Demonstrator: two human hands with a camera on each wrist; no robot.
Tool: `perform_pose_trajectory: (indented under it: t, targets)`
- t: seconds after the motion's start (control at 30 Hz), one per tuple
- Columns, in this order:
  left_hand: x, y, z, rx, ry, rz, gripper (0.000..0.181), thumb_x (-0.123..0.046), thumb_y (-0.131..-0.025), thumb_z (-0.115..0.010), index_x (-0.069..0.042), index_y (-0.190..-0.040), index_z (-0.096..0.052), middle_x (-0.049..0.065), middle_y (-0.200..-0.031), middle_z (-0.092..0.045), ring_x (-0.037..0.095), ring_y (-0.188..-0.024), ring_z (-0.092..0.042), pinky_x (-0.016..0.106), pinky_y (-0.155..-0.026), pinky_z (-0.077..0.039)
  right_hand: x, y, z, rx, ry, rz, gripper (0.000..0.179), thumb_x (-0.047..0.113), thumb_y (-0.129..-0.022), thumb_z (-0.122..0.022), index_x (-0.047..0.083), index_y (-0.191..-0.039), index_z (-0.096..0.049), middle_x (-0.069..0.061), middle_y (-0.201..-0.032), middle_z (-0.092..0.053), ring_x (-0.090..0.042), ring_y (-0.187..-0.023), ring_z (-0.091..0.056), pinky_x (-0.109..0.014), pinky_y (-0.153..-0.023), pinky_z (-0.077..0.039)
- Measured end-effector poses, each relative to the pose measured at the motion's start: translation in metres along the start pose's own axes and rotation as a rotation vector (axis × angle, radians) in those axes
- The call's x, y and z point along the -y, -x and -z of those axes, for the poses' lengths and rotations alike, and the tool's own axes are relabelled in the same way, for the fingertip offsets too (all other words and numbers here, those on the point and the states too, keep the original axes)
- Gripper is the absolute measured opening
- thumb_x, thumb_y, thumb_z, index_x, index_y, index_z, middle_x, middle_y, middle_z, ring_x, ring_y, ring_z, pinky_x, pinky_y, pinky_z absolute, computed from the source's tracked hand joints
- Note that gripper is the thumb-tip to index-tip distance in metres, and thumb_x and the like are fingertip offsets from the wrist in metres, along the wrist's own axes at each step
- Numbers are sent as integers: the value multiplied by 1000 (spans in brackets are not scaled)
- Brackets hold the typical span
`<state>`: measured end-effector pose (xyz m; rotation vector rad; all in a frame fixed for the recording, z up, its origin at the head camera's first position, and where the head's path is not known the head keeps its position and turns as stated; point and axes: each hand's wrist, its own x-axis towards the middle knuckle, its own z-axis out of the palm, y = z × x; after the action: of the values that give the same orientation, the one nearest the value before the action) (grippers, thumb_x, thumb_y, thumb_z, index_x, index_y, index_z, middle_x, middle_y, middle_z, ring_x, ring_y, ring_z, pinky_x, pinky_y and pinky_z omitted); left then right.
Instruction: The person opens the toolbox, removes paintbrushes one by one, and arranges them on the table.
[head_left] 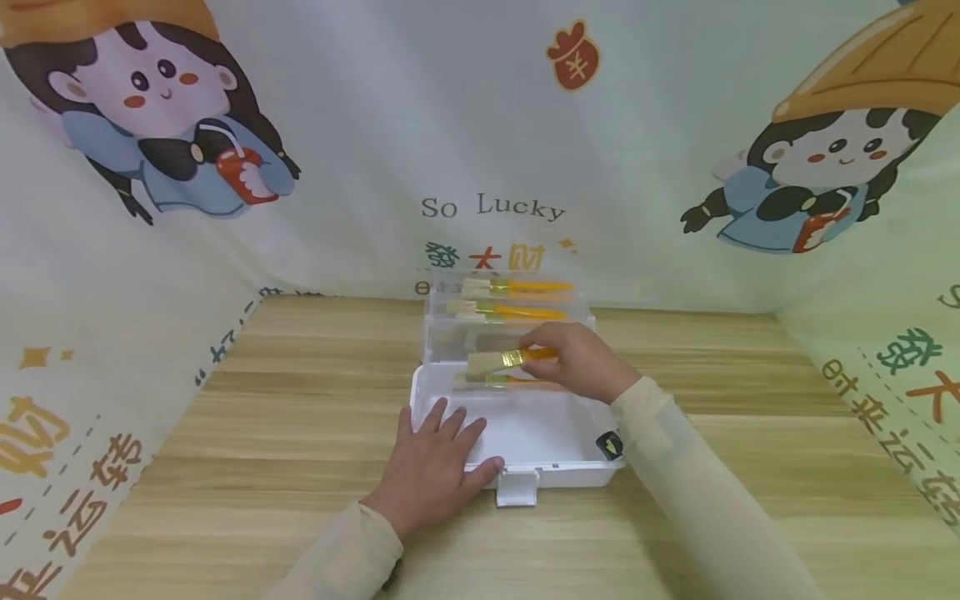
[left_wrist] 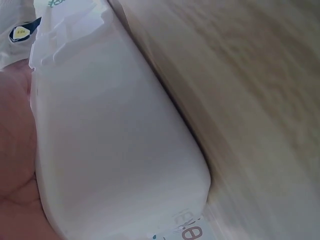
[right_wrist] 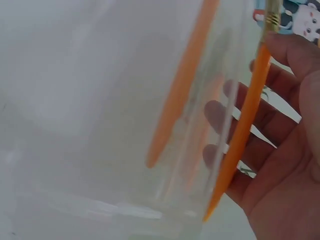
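Note:
My right hand (head_left: 581, 358) pinches a flat paintbrush (head_left: 489, 362) with pale bristles, a gold ferrule and an orange handle. It is above the back of an open white plastic box (head_left: 540, 429). The brush's orange handle (right_wrist: 246, 115) slants across the fingers in the right wrist view, beside a see-through tray wall. My left hand (head_left: 435, 471) rests on the box's front left corner, fingers spread. In the left wrist view its palm (left_wrist: 15, 160) lies against the box side. Behind stand clear trays (head_left: 442, 337) with orange-handled brushes (head_left: 536, 313); another brush (head_left: 517, 382) shows below the held one.
A white latch (head_left: 517, 487) sticks out from the box front. The box stands on a wood-grain table (head_left: 300, 400). A printed cloth (head_left: 375, 125) hangs behind the table and along both sides. A small dark sticker (head_left: 609, 445) marks the box's right front corner.

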<state>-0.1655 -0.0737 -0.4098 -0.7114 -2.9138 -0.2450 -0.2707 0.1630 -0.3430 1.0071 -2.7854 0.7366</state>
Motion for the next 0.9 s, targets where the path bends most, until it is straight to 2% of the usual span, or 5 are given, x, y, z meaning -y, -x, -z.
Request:
perform_pose_trajectory:
  t: [0.23,0.4,0.67,0.9]
  targets:
    - [-1,1,1,-16,-14,-2,65,-63,-99,-37,-16,-139,-58,12,-142,-55,40,-139,-38,70,-109,-18,3,10,10,-47,19,55,25,22,-91,-73,9,-112,-72,-2,-111,-71,-23,-106,-65,-43,-94,-51]
    - [-1,2,0,-19,-14,1,66,-64,-99,-36,-16,-139,-58,13,-142,-55,40,-139,-37,70,-109,-18,5,18,20,-49,43,16,27,24,-92,-72,9,-115,-71,-3,-115,-69,-25,-108,-63,-45,-95,-50]
    - [0,2,2,-14,-4,10,64,-63,-99,-39,-16,-138,-60,12,-141,-56,40,-138,-39,70,-108,-19,-7,30,29,-56,67,-36,28,22,-92,-72,7,-116,-70,-6,-116,-69,-26,-109,-62,-46,-95,-49]
    - [0,2,0,-26,-3,4,63,-63,-98,-40,-16,-136,-61,11,-140,-57,39,-138,-40,70,-108,-19,-18,38,30,-111,88,22,23,18,-90,-74,5,-109,-71,-8,-112,-69,-28,-107,-63,-47,-94,-49]
